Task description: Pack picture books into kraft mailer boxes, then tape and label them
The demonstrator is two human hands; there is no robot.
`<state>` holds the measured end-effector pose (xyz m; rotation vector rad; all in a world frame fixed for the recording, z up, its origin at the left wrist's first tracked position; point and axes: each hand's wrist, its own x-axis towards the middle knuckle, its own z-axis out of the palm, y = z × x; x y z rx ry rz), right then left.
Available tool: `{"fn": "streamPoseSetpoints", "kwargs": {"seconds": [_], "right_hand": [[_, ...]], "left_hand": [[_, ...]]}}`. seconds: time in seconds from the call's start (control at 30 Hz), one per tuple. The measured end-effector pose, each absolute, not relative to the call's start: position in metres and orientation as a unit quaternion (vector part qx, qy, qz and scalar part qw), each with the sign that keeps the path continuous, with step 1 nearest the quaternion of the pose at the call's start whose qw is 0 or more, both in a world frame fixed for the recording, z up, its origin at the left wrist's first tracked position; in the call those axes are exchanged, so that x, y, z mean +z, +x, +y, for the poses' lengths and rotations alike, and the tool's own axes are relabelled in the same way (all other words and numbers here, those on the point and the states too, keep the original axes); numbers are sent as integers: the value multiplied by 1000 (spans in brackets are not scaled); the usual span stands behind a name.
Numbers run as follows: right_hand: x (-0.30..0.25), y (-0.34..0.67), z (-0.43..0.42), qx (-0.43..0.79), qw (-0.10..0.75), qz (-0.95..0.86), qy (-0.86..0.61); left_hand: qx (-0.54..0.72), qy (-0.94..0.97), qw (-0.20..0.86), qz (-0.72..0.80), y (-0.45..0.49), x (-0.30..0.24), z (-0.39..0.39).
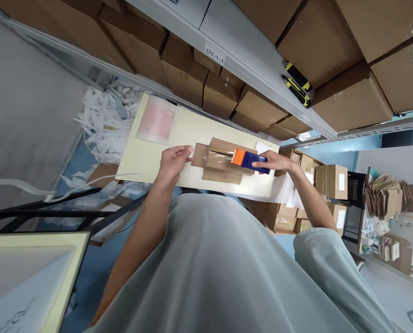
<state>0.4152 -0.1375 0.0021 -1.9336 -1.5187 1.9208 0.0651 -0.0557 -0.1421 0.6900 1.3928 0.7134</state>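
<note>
A small brown cardboard box (222, 147) lies on the pale yellow tabletop (188, 125), its side flaps spread out and a shiny strip of clear tape (222, 160) across its top. My right hand (274, 160) grips a tape dispenser (251, 160) with a dark blue body and an orange end, held over the box's right part. At the other side, my left hand (174, 162) has thumb and fingers pinched together beside the edge of the left flap (200, 155). Whether the flap or a bit of tape is between those fingertips cannot be made out.
A shelf with cartons (185, 69) runs along the table's far side. Two yellow-and-black utility knives (296, 85) lie on the upper shelf. A pink sheet (156, 119) is on the table's left, white paper (286, 187) on its right. Boxes (331, 181) stand farther right; paper scraps (102, 120) heap at left.
</note>
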Motion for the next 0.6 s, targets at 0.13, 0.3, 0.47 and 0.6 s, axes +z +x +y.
{"fn": "streamPoseSetpoints", "kwargs": {"seconds": [0.13, 0.3, 0.47, 0.6], "right_hand": [[-25, 416, -124, 625, 1, -486, -611], [-50, 413, -122, 627, -6, -454, -633], [-63, 413, -125, 630, 8, -455, -629], [-68, 413, -126, 636, 12, -452, -625]], "left_hand": [[312, 302, 652, 622, 72, -165, -51], [296, 294, 654, 631, 80, -192, -49], [269, 283, 649, 653, 85, -212, -49], [249, 283, 646, 663, 92, -227, -49]]}}
